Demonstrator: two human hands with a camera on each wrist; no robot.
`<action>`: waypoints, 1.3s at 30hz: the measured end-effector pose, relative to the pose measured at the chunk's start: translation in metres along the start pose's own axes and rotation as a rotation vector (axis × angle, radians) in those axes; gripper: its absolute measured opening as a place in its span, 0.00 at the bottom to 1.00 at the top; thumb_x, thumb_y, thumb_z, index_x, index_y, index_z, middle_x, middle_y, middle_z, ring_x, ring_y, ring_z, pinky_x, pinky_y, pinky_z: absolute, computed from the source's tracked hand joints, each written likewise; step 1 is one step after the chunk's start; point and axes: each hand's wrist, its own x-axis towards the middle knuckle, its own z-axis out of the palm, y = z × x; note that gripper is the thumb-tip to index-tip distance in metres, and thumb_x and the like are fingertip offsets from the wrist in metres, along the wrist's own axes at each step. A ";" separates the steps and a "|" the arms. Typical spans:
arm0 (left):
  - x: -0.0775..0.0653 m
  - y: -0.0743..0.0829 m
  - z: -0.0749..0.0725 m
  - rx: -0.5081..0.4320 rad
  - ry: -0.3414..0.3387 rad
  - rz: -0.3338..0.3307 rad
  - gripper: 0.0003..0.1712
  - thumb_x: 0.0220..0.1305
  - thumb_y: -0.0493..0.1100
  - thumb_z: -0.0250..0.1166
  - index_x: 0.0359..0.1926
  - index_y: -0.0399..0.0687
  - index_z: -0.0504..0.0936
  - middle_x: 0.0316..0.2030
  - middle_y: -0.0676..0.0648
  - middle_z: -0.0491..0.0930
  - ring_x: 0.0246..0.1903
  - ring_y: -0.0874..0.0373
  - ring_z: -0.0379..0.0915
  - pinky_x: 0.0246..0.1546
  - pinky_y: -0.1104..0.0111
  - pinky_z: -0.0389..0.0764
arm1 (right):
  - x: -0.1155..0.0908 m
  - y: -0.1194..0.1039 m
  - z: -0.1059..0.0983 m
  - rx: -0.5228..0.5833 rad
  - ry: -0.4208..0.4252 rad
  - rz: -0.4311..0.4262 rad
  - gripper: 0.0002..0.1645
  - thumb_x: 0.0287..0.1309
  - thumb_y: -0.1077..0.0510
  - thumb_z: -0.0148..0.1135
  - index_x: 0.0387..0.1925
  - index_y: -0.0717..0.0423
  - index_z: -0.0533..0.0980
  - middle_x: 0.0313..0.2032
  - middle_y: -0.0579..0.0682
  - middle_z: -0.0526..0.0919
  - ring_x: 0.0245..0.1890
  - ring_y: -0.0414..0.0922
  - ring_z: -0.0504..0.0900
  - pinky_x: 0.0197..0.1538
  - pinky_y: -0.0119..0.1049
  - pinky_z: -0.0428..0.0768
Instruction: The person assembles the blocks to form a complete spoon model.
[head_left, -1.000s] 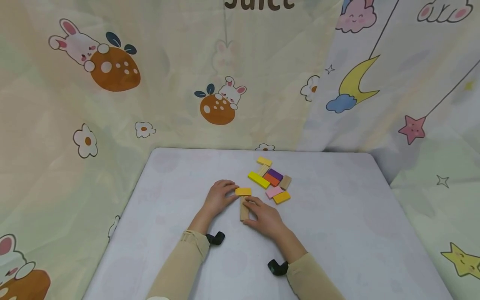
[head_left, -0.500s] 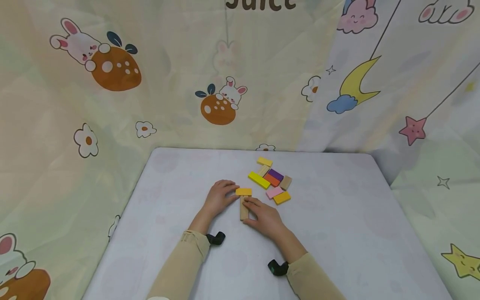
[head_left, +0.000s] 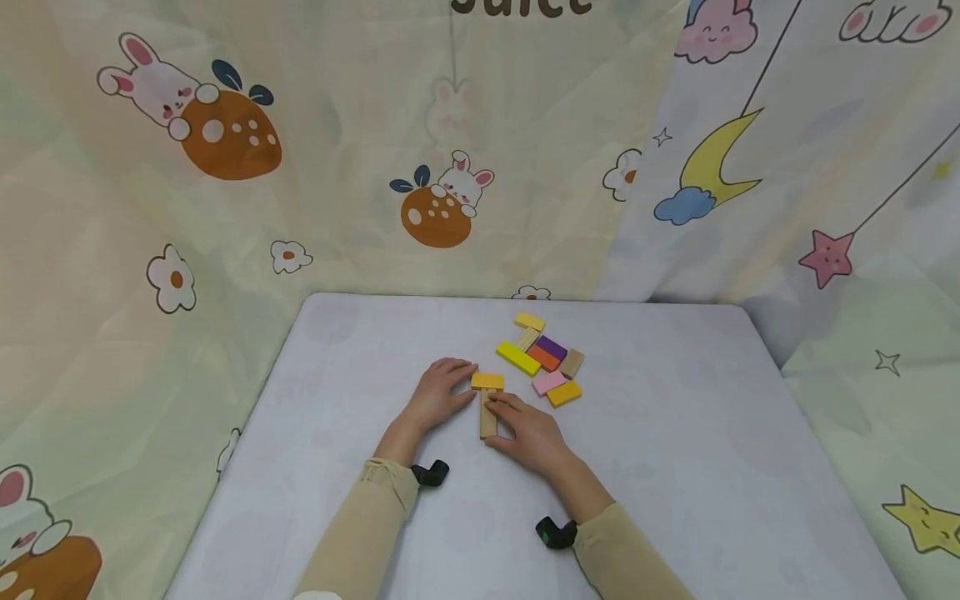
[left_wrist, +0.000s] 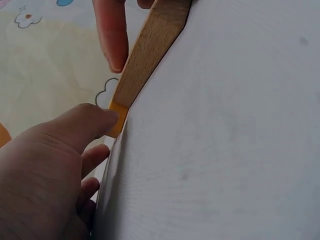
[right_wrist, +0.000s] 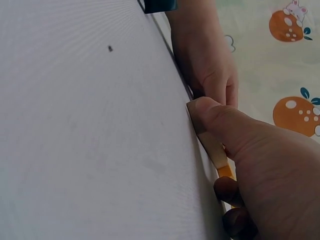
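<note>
On the white table, an orange block (head_left: 488,381) lies crosswise against the far end of a plain wooden block (head_left: 487,423), making a T shape. My left hand (head_left: 437,392) pinches the left end of the orange block between thumb and fingers. In the left wrist view, the thumb presses on that orange block (left_wrist: 118,116), and the wooden block (left_wrist: 150,55) lies flat beyond it. My right hand (head_left: 531,435) grips the wooden block from the right, its thumb at the near end. The right wrist view has that thumb on the wooden block (right_wrist: 212,147).
Behind and right of the hands lies a loose group of blocks: yellow (head_left: 518,359), purple (head_left: 552,347), red-orange (head_left: 544,358), pink (head_left: 549,383), another orange block (head_left: 564,393) and several others. A printed cloth (head_left: 337,167) hangs behind the table (head_left: 712,458).
Both hands keep their places on the two blocks. The whole head view shifts only slightly.
</note>
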 end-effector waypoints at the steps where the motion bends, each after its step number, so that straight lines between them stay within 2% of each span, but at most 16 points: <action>1: 0.000 0.000 -0.001 -0.003 -0.015 -0.005 0.30 0.66 0.55 0.66 0.67 0.59 0.74 0.63 0.52 0.75 0.68 0.50 0.63 0.72 0.53 0.63 | 0.000 0.000 0.000 0.004 0.002 0.000 0.40 0.56 0.33 0.66 0.68 0.41 0.71 0.69 0.40 0.70 0.65 0.44 0.75 0.61 0.43 0.80; 5: -0.001 0.001 -0.003 -0.020 -0.050 -0.015 0.28 0.69 0.56 0.61 0.68 0.61 0.73 0.65 0.54 0.74 0.70 0.48 0.61 0.73 0.52 0.61 | 0.000 0.001 0.000 0.005 0.002 0.004 0.40 0.57 0.32 0.65 0.68 0.40 0.70 0.69 0.39 0.70 0.65 0.44 0.74 0.61 0.43 0.80; 20: -0.002 0.002 -0.003 -0.026 -0.013 -0.014 0.23 0.69 0.55 0.61 0.64 0.64 0.77 0.63 0.54 0.76 0.70 0.49 0.62 0.73 0.53 0.62 | 0.002 0.003 0.002 0.007 -0.012 -0.006 0.40 0.57 0.33 0.65 0.68 0.41 0.70 0.70 0.40 0.69 0.66 0.45 0.74 0.61 0.44 0.80; 30: -0.003 0.001 -0.001 -0.027 -0.030 -0.036 0.25 0.70 0.56 0.60 0.66 0.65 0.75 0.64 0.55 0.75 0.71 0.50 0.61 0.74 0.54 0.61 | 0.001 0.002 0.001 0.031 -0.020 0.002 0.40 0.57 0.34 0.65 0.69 0.41 0.70 0.70 0.41 0.69 0.66 0.45 0.74 0.61 0.45 0.79; 35: -0.005 0.002 -0.002 -0.070 -0.011 -0.037 0.27 0.71 0.58 0.58 0.68 0.62 0.73 0.64 0.53 0.75 0.70 0.50 0.62 0.73 0.53 0.62 | 0.001 0.003 0.000 0.072 -0.014 0.006 0.41 0.56 0.34 0.66 0.69 0.40 0.69 0.70 0.41 0.68 0.67 0.46 0.72 0.63 0.46 0.78; 39: -0.012 0.005 -0.005 -0.115 -0.031 -0.028 0.28 0.72 0.59 0.57 0.69 0.61 0.71 0.67 0.51 0.72 0.71 0.50 0.61 0.73 0.52 0.61 | -0.001 0.006 -0.001 0.143 -0.020 0.039 0.41 0.56 0.33 0.66 0.69 0.37 0.68 0.71 0.39 0.67 0.68 0.45 0.71 0.64 0.48 0.77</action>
